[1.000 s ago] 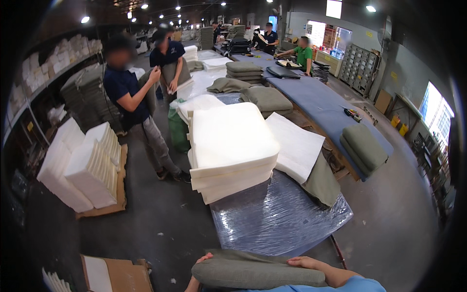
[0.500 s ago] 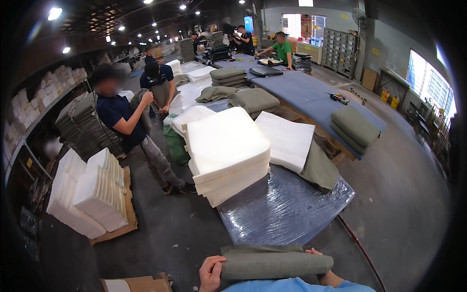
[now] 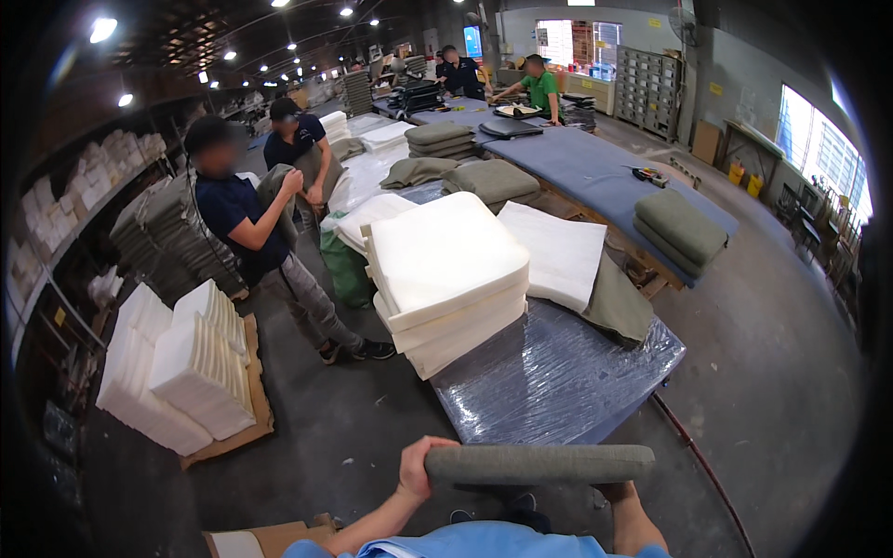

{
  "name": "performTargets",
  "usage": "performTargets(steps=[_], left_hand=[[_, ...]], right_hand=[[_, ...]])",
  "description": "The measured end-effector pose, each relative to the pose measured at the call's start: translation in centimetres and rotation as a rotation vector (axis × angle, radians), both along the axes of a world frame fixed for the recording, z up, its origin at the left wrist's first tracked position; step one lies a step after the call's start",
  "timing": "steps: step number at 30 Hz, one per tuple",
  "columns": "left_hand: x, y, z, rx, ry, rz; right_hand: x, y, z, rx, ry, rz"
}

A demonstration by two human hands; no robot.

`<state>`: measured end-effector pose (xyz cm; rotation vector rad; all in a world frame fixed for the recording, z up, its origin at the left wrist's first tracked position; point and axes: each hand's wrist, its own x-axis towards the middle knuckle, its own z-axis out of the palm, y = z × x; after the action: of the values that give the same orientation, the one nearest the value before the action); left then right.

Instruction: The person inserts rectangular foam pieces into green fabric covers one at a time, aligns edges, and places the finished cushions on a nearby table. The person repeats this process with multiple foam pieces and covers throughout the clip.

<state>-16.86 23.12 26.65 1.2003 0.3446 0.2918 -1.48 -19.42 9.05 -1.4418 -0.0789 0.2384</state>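
In front of my body I hold a grey-green fabric-covered cushion (image 3: pixel 544 464) level, edge-on to the view. My left hand (image 3: pixel 416 467) is closed around its left end. Below the right end my right hand (image 3: pixel 616 490) grips it, with the fingers mostly hidden by the cushion. Just beyond it lies a table corner wrapped in clear plastic film (image 3: pixel 549 391). A tall stack of white foam pads (image 3: pixel 451 260) stands on that table. Beside the stack, a white foam pad (image 3: pixel 555 253) rests partly on a grey-green cover (image 3: pixel 616 302).
Two people in dark shirts (image 3: pixel 233 209) handle grey-green covers at the left. More foam stacks (image 3: pixel 191 367) stand on cardboard on the floor. A long blue-topped table (image 3: pixel 595 172) holds folded cushions (image 3: pixel 684 228). A dark red hose (image 3: pixel 693 451) crosses the floor at right.
My hands have lifted the cushion away from my body, and it now shows a flat, narrow edge. Both forearms have come further into view.
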Motion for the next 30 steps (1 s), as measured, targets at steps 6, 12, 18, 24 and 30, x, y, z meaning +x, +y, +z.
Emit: performTargets(steps=[6, 12, 18, 24, 30], left_hand=[[3.7, 3.9, 2.6, 0.075, 0.013, 0.001], [1.1, 5.2, 0.8, 0.105, 0.145, -0.175], [-2.4, 3.1, 0.9, 0.279, 0.178, -0.158], [-2.8, 4.2, 0.6, 0.362, 0.192, -0.228], [-2.2, 7.8, 1.0, 0.383, 0.323, -0.502]], right_hand=[[-1.7, 3.4, 1.3, 0.814, 0.647, -0.177], [1.8, -0.7, 1.7, -0.333, 0.383, 0.125], [9.5, 5.9, 3.6, -0.925, 0.227, 0.569], [11.6, 14.6, 2.4, -1.336, 0.034, 0.873], [8.8, 18.6, 0.3, -1.538, -0.076, 0.848]])
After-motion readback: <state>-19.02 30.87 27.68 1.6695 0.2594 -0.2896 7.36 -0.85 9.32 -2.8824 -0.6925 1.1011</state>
